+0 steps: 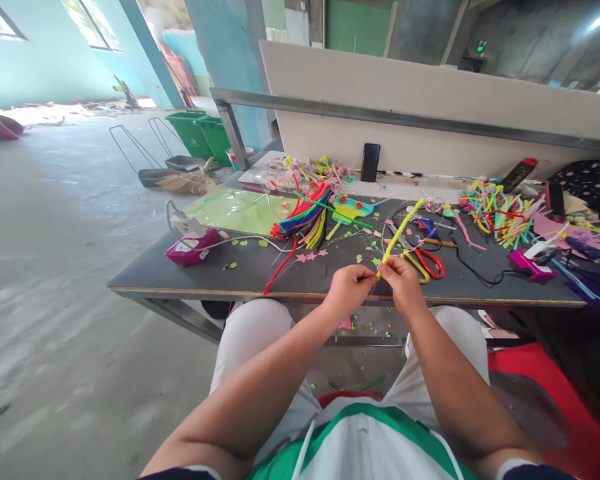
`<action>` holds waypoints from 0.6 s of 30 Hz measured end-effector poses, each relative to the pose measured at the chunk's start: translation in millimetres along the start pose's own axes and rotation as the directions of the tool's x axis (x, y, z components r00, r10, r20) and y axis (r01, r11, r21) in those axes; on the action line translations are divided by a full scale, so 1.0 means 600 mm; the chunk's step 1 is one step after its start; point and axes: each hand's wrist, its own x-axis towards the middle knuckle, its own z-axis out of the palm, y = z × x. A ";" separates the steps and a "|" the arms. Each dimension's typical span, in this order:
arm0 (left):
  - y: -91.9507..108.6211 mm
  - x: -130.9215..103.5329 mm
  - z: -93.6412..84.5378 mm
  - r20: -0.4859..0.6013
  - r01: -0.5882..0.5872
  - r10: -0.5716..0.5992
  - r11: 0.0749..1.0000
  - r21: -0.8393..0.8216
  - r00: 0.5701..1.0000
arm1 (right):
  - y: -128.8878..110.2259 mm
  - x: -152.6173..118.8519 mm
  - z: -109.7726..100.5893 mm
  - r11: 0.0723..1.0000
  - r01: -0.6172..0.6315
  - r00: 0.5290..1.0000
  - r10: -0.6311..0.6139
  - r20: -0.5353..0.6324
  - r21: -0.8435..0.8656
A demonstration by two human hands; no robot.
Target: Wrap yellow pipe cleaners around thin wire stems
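Observation:
A yellow pipe cleaner [403, 230] slants up and away to the right from between my hands, above the table's front edge. My left hand [353, 285] is closed, its fingertips pinching the lower end. Right beside it, my right hand [399, 280] pinches the same pipe cleaner slightly higher up. The fingertips of both hands nearly meet. Just beyond my right hand lie scissors with red handles [436, 264] and a yellow-handled tool [420, 268]. A blue glue gun [429, 229] rests farther back.
A bundle of coloured pipe cleaners [305, 213] lies left of centre, near a green sheet [240, 210]. Purple power strips [193, 248] sit at both ends of the dark table [150, 270]. A phone [370, 163] leans at the back. More pipe cleaner pieces [505, 213] are heaped right.

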 end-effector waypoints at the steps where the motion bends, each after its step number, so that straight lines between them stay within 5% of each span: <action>1: 0.001 0.000 0.000 -0.009 -0.023 0.024 0.999 0.037 1.000 | 0.000 -0.001 -0.001 0.999 0.012 1.000 -0.013 -0.021 -0.032; 10: 0.004 -0.005 -0.012 0.298 0.188 -0.114 0.955 -0.231 0.948 | -0.012 0.003 -0.013 0.987 -0.099 0.995 0.095 0.036 0.128; 18: 0.005 -0.006 -0.002 0.198 0.086 -0.049 0.979 -0.183 0.979 | -0.017 0.001 -0.006 0.946 -0.191 0.981 0.176 0.077 0.263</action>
